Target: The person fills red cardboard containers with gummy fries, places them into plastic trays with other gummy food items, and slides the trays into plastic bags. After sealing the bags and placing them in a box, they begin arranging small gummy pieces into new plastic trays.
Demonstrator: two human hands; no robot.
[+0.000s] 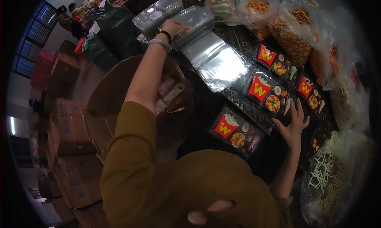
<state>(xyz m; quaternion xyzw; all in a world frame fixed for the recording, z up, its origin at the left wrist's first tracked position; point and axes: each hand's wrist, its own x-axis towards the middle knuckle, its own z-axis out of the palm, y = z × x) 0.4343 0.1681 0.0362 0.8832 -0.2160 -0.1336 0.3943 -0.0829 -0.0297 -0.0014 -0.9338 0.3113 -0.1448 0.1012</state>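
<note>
My left hand [174, 28] reaches to the far side of the table, its fingers closed at the edge of a stack of clear plastic trays [198, 19]. Spread fingers mark my right hand [293, 123] as open, beside a pack of miniature toy food [264, 89] with a red fries box, a pizza and an egg. Similar packs lie around it: one nearest my body [234, 130], one farther back [274, 59] and one at the right [309, 91]. Shiny flat clear plastic sleeves [220, 63] are piled between the trays and the packs.
Clear bags of orange and yellow pieces [291, 35] line the table's back right. A bag of pale fry-like strips [323, 170] sits at the right front. An open cardboard box [115, 83] stands left, near stacked cartons [73, 128] and dark green bags [115, 33].
</note>
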